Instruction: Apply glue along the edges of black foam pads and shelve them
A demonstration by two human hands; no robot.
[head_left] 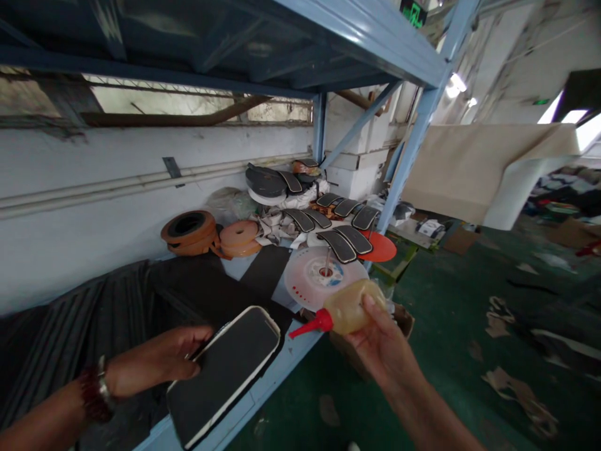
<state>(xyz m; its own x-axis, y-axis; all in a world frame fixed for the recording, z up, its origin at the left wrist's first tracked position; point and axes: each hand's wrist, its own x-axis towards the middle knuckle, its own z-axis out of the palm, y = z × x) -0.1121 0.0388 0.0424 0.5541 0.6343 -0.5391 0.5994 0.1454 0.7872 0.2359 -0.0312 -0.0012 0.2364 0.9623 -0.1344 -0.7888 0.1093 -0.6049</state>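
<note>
My left hand (181, 357) pinches the left edge of a long dark panel (230, 369) with rounded ends and a pale rim, tilted above the front of the shelf. In my right hand (382, 338) is a soft squeeze bottle (354, 307), yellowish and translucent. Its red nozzle (312, 324) points left and slightly down, apart from the panel. Just behind the bottle lies a pale round reel (305, 275) with a spindle through its centre. Smaller dark curved panels (338, 245) rest in pairs beyond it.
Orange and black rolls (190, 232) sit against the wall. Black sheets (117, 319) cover the left of the shelf. A blue beam (375, 37) crosses overhead, and a blue post (413, 144) stands at the right. Scraps (521, 394) lie on the green floor.
</note>
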